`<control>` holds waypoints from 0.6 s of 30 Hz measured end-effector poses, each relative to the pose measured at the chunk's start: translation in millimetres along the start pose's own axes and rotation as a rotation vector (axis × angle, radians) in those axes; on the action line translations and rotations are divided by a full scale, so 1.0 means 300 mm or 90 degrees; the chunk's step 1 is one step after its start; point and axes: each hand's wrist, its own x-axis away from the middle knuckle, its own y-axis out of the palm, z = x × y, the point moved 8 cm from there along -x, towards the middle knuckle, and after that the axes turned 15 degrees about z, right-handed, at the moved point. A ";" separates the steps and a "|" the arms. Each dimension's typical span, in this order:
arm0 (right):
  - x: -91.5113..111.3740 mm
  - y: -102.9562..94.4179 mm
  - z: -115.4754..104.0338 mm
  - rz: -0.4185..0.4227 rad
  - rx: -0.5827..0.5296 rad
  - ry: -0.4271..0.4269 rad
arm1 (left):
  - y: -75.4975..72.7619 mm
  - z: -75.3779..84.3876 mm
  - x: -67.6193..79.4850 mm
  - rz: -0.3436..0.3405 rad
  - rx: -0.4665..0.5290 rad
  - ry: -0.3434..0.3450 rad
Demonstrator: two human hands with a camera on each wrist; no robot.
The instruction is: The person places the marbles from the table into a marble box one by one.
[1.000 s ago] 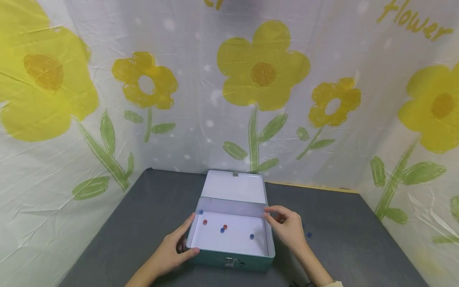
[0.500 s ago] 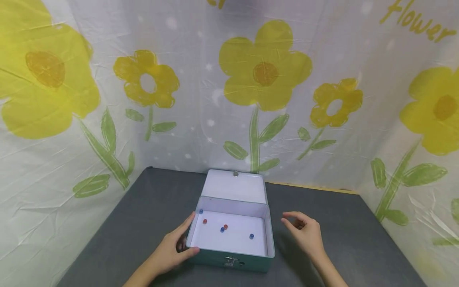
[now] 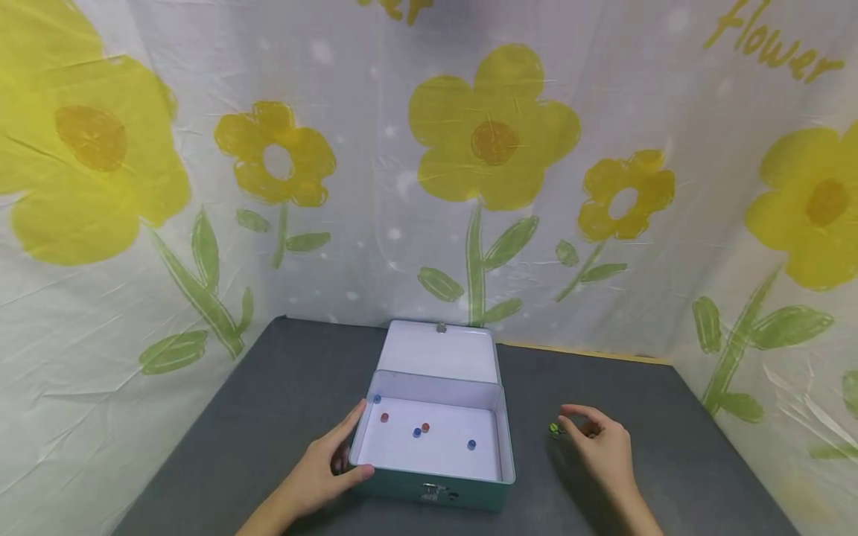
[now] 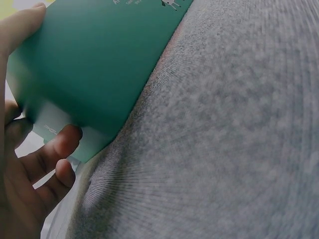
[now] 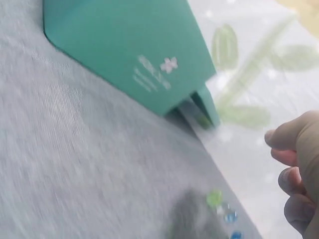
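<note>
A green metal box (image 3: 429, 487) with a white inside stands on the dark table, its hinged lid (image 3: 437, 350) laid back. My left hand (image 3: 318, 469) grips its front left corner, the thumb over the front rim and the fingers along the left wall, as the left wrist view shows. In the box lie several small beads, among them a red bead (image 3: 384, 418) and a blue bead (image 3: 472, 444). My right hand (image 3: 603, 454) hovers right of the box with loosely curled fingers and nothing visible between them. A green bead (image 3: 554, 429) lies beside its fingertips.
In the right wrist view, blue beads (image 5: 231, 217) lie near the green one on the grey cloth surface (image 5: 99, 159). A hanging curtain (image 3: 362, 223) printed with yellow flowers surrounds the table (image 3: 268, 417) at the back and sides.
My right hand has moved from the box's right rim out to the right, over the loose beads; the green bead now shows beside it. My left hand keeps its grip on the box.
</note>
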 end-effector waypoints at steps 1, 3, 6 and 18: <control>-0.001 -0.004 0.013 0.004 0.010 0.000 | 0.001 0.000 0.000 -0.001 0.002 0.000; -0.004 -0.012 0.038 0.007 0.028 0.007 | 0.003 -0.005 0.001 -0.004 0.007 -0.002; -0.004 -0.016 0.080 -0.003 0.049 0.029 | 0.003 -0.009 0.005 -0.005 0.004 -0.003; -0.005 0.000 0.190 -0.108 0.082 0.112 | 0.001 -0.005 0.001 -0.005 -0.011 -0.008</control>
